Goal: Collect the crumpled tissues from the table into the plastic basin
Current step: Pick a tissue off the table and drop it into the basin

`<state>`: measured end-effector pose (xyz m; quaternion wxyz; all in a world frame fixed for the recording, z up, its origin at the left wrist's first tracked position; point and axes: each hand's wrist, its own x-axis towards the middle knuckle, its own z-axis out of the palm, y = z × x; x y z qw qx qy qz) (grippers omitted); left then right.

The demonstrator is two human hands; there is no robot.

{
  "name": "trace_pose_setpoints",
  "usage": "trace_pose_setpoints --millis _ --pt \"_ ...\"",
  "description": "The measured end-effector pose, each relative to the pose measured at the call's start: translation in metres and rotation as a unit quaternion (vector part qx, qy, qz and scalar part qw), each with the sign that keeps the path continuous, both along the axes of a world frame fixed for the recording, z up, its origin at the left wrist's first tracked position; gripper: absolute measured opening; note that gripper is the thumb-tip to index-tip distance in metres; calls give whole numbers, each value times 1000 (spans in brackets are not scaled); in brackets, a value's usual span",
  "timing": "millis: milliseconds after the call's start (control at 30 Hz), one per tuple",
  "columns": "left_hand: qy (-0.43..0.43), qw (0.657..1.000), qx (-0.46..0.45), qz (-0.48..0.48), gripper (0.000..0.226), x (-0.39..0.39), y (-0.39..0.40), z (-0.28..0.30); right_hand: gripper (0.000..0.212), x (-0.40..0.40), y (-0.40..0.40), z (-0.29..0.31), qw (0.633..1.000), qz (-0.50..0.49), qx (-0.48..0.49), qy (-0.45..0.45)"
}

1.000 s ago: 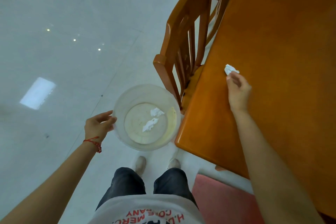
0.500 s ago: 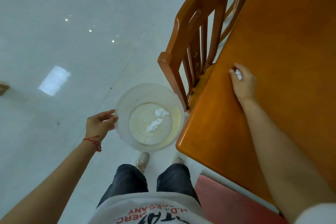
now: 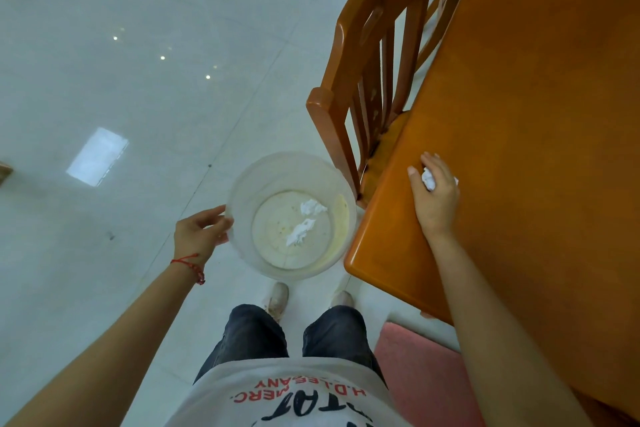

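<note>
My left hand (image 3: 199,234) grips the left rim of a clear plastic basin (image 3: 242,191), held beside the corner of the orange wooden table (image 3: 536,114). Two crumpled white tissues lie on the basin's bottom, one (image 3: 312,207) above the other (image 3: 300,231). My right hand (image 3: 434,196) hovers over the table's left edge with its fingers closed around another crumpled white tissue (image 3: 428,179), which shows between thumb and fingers.
A wooden chair (image 3: 374,55) is tucked against the table just beyond the basin. A pale tiled floor (image 3: 121,80) spreads to the left. A pink mat (image 3: 415,367) lies by my feet under the table's near corner.
My right hand closed on the tissue that lay on the table and has drawn it back toward the table's left edge. The basin stayed in my left hand.
</note>
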<state>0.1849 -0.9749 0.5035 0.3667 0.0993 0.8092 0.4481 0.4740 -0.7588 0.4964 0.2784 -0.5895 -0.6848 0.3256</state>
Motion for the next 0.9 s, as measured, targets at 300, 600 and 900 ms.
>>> trace_pose_setpoints --millis 300,600,900 --pt "-11 1000 -5 -11 32 -4 1 -1 38 -49 -70 -2 998 -42 -6 40" --pt "-16 1000 -4 -15 31 -8 0 -3 39 -101 -115 -1 993 37 -65 87" --pt "-15 999 -9 -48 30 -18 -15 -3 39 -96 -129 6 993 24 -90 67"
